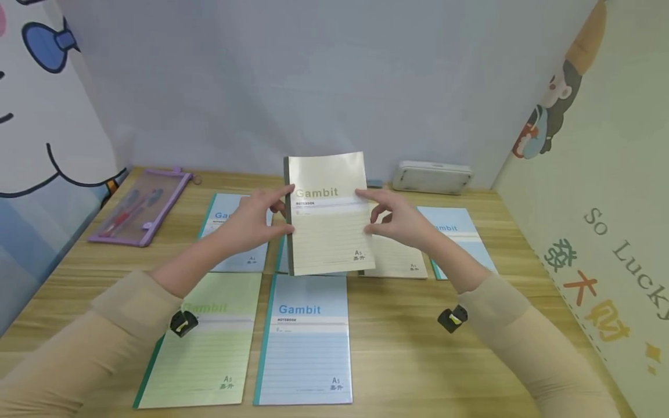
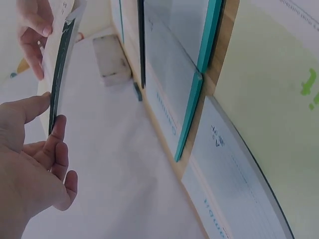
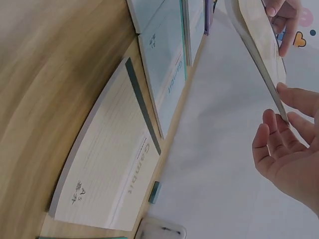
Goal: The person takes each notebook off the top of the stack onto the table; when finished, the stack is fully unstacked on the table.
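Raised above the table is a cream notebook (image 1: 329, 232) with a dark spine and "Gambit" on its cover. My left hand (image 1: 256, 216) pinches its spine edge between thumb and fingers, and my right hand (image 1: 394, 217) pinches the opposite edge. In the left wrist view the left hand (image 2: 35, 154) grips the dark spine (image 2: 60, 74). The right wrist view has the right hand (image 3: 294, 139) holding the page edge. Behind and below lies another cream notebook (image 1: 399, 252), partly hidden by the held one.
A green notebook (image 1: 214, 342) and a blue notebook (image 1: 308, 348) lie in front. Further blue notebooks (image 1: 240, 255) (image 1: 455, 223) lie in the back row. A purple mesh pouch (image 1: 141, 209) with pens is at back left; a white case (image 1: 432, 177) stands by the back wall.
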Demonstrator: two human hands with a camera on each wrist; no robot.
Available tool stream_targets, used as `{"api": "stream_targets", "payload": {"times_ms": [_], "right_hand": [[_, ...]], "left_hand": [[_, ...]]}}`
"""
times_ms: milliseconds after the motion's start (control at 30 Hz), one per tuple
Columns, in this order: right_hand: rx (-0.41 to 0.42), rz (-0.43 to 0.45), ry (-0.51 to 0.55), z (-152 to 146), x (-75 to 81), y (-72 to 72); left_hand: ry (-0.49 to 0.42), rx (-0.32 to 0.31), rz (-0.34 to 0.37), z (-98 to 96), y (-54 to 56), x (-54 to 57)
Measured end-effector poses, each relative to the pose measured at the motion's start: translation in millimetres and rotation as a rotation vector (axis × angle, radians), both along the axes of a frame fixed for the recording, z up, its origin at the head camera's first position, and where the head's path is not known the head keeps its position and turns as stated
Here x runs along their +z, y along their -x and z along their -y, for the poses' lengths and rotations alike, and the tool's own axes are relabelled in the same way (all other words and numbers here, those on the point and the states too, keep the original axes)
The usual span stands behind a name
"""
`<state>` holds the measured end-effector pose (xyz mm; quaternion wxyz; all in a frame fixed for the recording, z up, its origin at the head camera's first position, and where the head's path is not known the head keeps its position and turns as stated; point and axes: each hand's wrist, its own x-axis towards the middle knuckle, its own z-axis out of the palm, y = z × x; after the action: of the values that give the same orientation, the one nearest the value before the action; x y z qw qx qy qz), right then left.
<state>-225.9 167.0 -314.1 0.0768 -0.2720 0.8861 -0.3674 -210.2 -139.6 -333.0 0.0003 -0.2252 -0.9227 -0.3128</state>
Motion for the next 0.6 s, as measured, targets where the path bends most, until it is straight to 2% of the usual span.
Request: {"api": "stream_targets", "payload": {"times_ms": [133, 200, 400, 600], "right_hand": [[-0.01, -0.048, -0.03, -15.2, -4.6, -8.8], [-0.008, -0.048, -0.043, -24.2, -7.7, -13.8], [0.022, -0.008, -0.058, -53.1, -21.2, -26.8], [0.019, 0.067, -0.036, -77.0, -37.1, -36.7]], "left_hand": [[-0.003, 0.012, 0.021, -16.2, -8.6, -6.0], [-0.007, -0.002, 0.023, -23.7, -13.1, -10.3], [-0.054, -0.055, 0.048, -47.3, -30.3, -21.2], [-0.112, -0.043, 0.096, -69.7, -45.8, -35.7]]}}
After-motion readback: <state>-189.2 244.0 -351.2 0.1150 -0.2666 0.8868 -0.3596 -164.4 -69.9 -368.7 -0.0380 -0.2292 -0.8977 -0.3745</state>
